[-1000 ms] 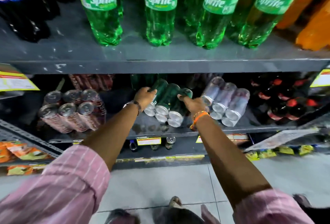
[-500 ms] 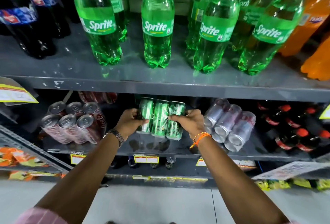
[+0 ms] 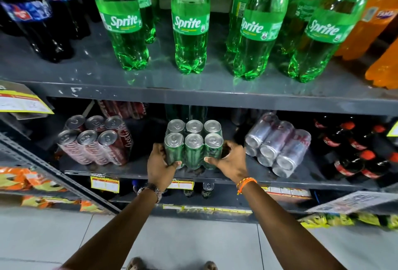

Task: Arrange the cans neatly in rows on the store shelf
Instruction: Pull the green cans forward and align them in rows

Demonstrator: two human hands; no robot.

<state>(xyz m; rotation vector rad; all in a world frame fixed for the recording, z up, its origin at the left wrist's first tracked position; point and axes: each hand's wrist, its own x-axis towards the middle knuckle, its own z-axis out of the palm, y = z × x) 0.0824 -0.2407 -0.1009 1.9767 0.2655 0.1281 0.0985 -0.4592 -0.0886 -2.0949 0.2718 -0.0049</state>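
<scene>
A shrink-wrapped pack of green cans (image 3: 193,143) stands upright on the middle grey shelf (image 3: 267,175), silver tops facing me. My left hand (image 3: 160,165) grips its left side and my right hand (image 3: 229,163) grips its right side. To the left stands an upright pack of red cola cans (image 3: 97,140). A pack of silver cans (image 3: 277,147) lies tilted on its side to the right.
Large green Sprite bottles (image 3: 190,33) stand on the upper shelf, with dark cola bottles (image 3: 32,15) at left and orange bottles (image 3: 379,22) at right. Small dark red-capped bottles (image 3: 355,151) fill the middle shelf's right end. Snack packets (image 3: 19,179) lie lower left. Single cans (image 3: 207,190) sit on the shelf below.
The green can pack, lying on its side a second ago, has been turned upright between both hands and now stands on the shelf. My view has tilted up and closer.
</scene>
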